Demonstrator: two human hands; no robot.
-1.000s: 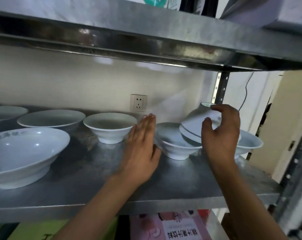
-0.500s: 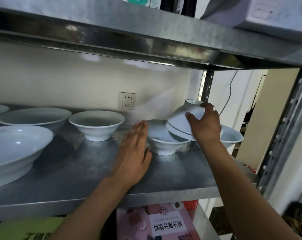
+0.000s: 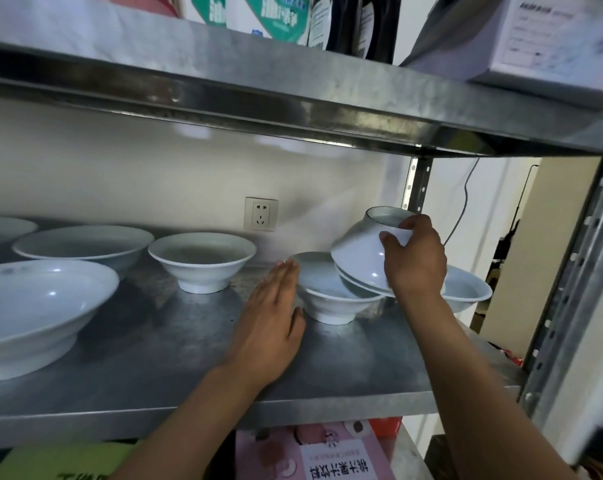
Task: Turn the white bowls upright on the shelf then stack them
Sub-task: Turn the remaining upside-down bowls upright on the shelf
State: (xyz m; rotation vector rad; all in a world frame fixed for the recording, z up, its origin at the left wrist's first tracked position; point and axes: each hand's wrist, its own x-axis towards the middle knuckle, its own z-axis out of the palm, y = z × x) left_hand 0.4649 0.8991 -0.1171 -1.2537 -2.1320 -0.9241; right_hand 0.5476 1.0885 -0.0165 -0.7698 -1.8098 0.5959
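The right hand (image 3: 414, 258) hides part of the rightmost upright bowl (image 3: 466, 289); what supports the inverted bowl's rim is unclear. That tilted inverted bowl (image 3: 362, 254), gripped at its foot by the right hand, overlaps the upright bowl (image 3: 324, 296). The left hand (image 3: 268, 323), fingers straight, rests against this bowl. Bowls appear empty. A middle bowl (image 3: 203, 259) and wide dishes (image 3: 36, 306) share the shelf (image 3: 154, 368); a wall socket (image 3: 261, 213) behind.

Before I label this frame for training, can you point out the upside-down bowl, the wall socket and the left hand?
upside-down bowl (image 3: 357, 252): head view, on its outer side wall.
wall socket (image 3: 261, 214): head view, middle of its faceplate.
left hand (image 3: 270, 317): head view, back of the hand.
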